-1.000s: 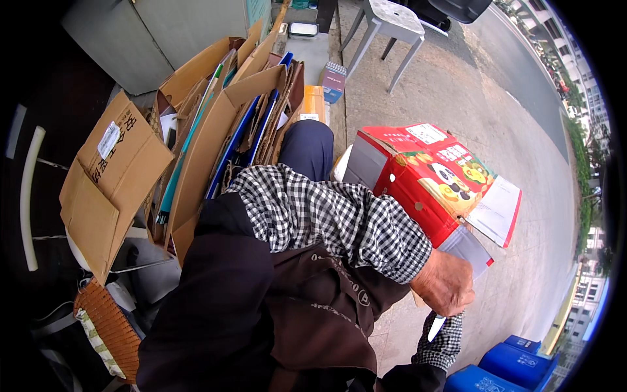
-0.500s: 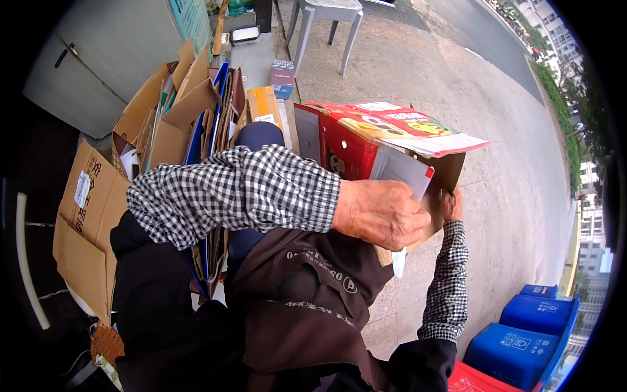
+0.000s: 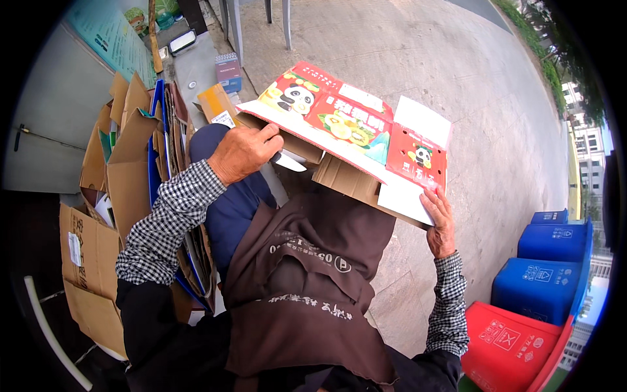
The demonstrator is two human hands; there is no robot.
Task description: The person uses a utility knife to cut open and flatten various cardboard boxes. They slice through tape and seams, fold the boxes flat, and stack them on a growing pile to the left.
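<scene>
A red printed cardboard box (image 3: 353, 127) with panda and kiwi pictures lies partly unfolded above my lap, printed faces up. Its brown inner flaps (image 3: 346, 178) hang below the near edge. My left hand (image 3: 247, 151) is closed round the dark handle of a knife (image 3: 289, 162), whose short silver blade points right, beneath the box's near-left edge. That hand is right at the box's left corner; whether it also grips the cardboard I cannot tell. My right hand (image 3: 441, 222) holds the near-right corner, fingers on top of the panel and thumb side hidden.
Flattened cardboard and blue folders (image 3: 157, 144) stand packed on my left, beside a brown carton (image 3: 91, 255). A small orange-brown box (image 3: 217, 103) and a purple-blue box (image 3: 228, 70) sit ahead. Blue bins (image 3: 539, 287) and a red bin (image 3: 509, 343) stand at right. Grey stool legs (image 3: 234, 29) rise ahead.
My left hand has moved left from the box's right side to its left corner, bringing the knife into sight. The box has opened out and turned, showing more printed panels. My view has shifted.
</scene>
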